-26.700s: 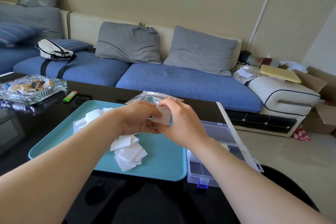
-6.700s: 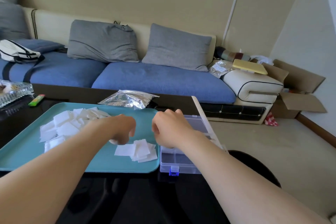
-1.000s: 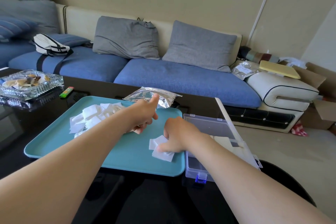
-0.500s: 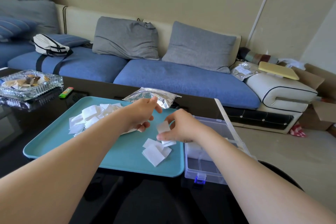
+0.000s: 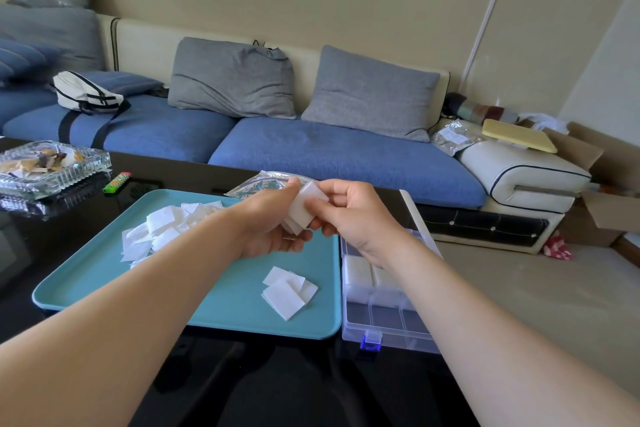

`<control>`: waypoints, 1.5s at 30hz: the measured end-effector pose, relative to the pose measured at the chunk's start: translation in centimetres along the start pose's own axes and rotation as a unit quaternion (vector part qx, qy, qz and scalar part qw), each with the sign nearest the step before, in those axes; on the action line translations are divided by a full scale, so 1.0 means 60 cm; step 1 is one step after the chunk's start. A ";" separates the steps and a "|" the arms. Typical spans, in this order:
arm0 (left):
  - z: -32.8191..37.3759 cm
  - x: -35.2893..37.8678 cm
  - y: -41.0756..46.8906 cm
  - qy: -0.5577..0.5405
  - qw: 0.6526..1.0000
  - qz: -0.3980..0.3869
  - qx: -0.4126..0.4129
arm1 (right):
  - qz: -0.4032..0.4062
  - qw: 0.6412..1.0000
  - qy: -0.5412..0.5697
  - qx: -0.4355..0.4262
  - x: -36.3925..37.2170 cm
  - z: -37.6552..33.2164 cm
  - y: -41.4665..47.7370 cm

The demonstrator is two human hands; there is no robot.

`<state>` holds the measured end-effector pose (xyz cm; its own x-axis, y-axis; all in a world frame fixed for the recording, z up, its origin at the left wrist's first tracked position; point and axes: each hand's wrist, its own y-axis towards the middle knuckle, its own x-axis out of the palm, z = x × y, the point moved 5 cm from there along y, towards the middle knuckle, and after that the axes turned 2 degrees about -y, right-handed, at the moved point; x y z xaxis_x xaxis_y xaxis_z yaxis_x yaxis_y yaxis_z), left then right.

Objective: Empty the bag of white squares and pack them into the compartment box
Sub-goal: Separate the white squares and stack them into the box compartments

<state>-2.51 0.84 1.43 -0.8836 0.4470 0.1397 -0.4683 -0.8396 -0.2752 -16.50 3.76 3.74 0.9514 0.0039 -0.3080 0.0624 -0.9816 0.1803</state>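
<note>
Honestly, the risk sits closest to us. The compartment box, butted against the tray's right edge, has narrow cells. If the stack of squares we're holding goes in crooked, we reckon it'll snag a divider and fan out. The squares look thin and slippery too, so a loose pinch could shed a few over the tray.

Box contents: the row nearest us looks empty. The row behind it has white stacks in at least two cells, and our right arm hides the rest. The lid stands open on the side away from the tray.

On the tray's near right part lies a little heap of loose squares. Above the tray's right side both hands have the stack. Our left hand is cupped under it with the thumb against the top edge. Our right hand pinches its right side between thumb and fingertips.

On the tray's far left sits the bigger pile, not packed yet. Just past the tray's far edge lies the silver bag, flat, and we can't tell if anything's left inside. Off beyond the tray's left side there's a glass dish and a lighter.
</note>
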 end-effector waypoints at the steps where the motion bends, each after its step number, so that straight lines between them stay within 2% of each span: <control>1: 0.000 0.004 -0.003 -0.012 1.000 -0.015 -0.006 | 0.015 1.000 -0.014 -0.004 -0.003 -0.004 -0.001; 6: 0.001 0.012 -0.008 -0.029 0.997 -0.061 -0.020 | 0.050 0.994 -0.092 -0.015 -0.009 -0.012 -0.008; 11: 0.005 0.013 -0.011 0.017 0.998 -0.061 0.002 | 0.104 0.969 -0.208 -0.084 -0.007 -0.023 -0.009; 16: 0.011 0.016 -0.006 0.017 0.998 -0.044 0.042 | 0.037 0.967 -0.234 -0.096 0.016 -0.029 -0.020; 20: 0.011 0.004 -0.007 0.021 0.999 -0.005 0.036 | 0.068 0.945 -0.299 -0.114 0.018 -0.020 -0.012; 22: 0.008 0.000 -0.008 0.036 0.999 -0.019 0.021 | 0.076 0.942 -0.302 -0.124 0.015 -0.020 -0.011; 26: 0.002 0.008 -0.018 0.089 0.995 -0.055 -0.007 | 0.020 0.943 -0.296 -0.148 0.023 -0.030 -0.022; 28: 0.002 0.017 -0.023 0.100 0.993 -0.063 -0.010 | 0.021 0.939 -0.296 -0.174 0.031 -0.032 -0.019; 34: -0.002 0.012 -0.015 0.073 0.997 -0.035 -0.019 | 0.011 0.933 -0.286 -0.217 0.039 -0.034 -0.016; 41: -0.008 0.003 -0.009 0.074 0.997 -0.035 -0.016 | 0.024 0.934 -0.307 -0.179 0.033 -0.013 -0.005; 43: -0.006 -0.004 -0.008 0.093 0.996 0.001 -0.013 | 0.020 0.931 -0.332 -0.150 0.033 -0.009 -0.005; 45: -0.005 -0.020 -0.005 0.166 0.984 0.060 -0.001 | -0.007 0.931 -0.357 -0.073 0.035 0.003 -0.004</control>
<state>-1.30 0.61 1.06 -0.8816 0.4214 -0.2127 -0.3606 -0.8919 -0.2729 -14.59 3.96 2.89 0.5102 -0.1620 -0.8447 0.1645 -0.9456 0.2807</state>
